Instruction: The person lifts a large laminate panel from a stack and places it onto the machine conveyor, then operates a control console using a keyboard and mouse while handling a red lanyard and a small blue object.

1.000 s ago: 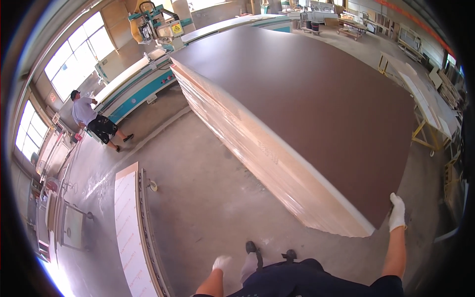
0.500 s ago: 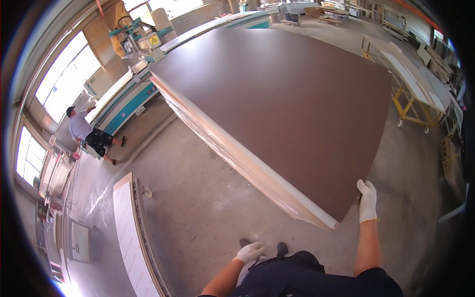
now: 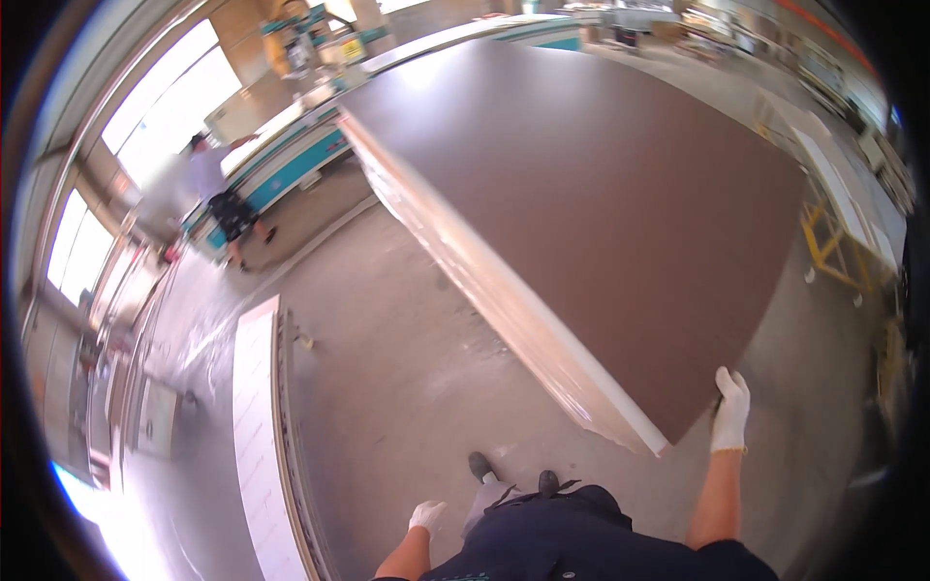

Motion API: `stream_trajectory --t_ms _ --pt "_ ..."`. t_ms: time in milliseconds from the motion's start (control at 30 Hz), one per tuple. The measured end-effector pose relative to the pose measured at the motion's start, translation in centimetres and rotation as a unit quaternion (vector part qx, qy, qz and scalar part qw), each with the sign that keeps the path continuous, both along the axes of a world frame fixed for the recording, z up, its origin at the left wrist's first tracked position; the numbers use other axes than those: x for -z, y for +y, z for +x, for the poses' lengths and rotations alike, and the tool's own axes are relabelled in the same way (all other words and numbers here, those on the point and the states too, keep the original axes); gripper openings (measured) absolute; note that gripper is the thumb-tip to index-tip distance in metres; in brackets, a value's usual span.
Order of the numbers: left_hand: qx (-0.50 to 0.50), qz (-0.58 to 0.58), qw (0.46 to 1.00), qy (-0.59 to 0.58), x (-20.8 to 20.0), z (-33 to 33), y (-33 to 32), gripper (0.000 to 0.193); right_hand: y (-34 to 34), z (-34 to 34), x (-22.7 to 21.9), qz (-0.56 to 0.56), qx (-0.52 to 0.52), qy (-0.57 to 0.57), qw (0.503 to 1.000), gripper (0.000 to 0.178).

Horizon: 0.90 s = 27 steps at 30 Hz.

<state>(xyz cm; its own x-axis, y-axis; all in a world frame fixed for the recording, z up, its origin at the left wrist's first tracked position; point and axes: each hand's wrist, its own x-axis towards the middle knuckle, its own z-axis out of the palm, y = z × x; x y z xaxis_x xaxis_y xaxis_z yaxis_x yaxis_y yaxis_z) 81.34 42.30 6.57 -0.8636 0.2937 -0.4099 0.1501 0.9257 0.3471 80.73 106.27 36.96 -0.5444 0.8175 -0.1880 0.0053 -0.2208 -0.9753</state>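
A large brown panel (image 3: 601, 213) lies flat on top of a thick stack wrapped in clear film (image 3: 484, 310), its near corner pointing toward me. My right hand (image 3: 731, 414), in a white knitted glove, is closed on the panel's right edge close to that corner. Some of its fingers are hidden by the edge. Beside my left leg, my gloved left hand (image 3: 426, 515) hangs loosely, apart from the stack. It looks slightly blurred, with fingers loosely out and nothing visible in them.
To the left stands a narrow stack of white boards (image 3: 257, 426). A person (image 3: 225, 189) leans over a teal and white machine table (image 3: 291, 179) at the far left. On the right, a yellow wheeled trolley (image 3: 823, 247) carries long boards.
The view has swung, so the stack, person and machine appear farther right. My left hand has moved left and lower, away from my front. My right hand stays at the panel's edge.
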Motion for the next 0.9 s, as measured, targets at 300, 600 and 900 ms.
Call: stream_trajectory --t_ms 300,600,900 --pt "-0.100 0.150 0.962 -0.204 -12.9 -4.3 15.4 0.053 -0.1 -0.6 -0.2 -0.004 0.016 0.014 1.000 0.017" --pt "-0.151 0.078 0.959 -0.225 -11.3 -4.7 12.5 0.050 2.2 0.4 1.6 -0.009 -0.047 0.002 0.999 0.016" --pt "-0.196 0.046 0.949 -0.241 -10.5 -1.6 11.3 0.049 1.3 -0.1 0.1 0.005 -0.040 -0.041 0.998 0.019"
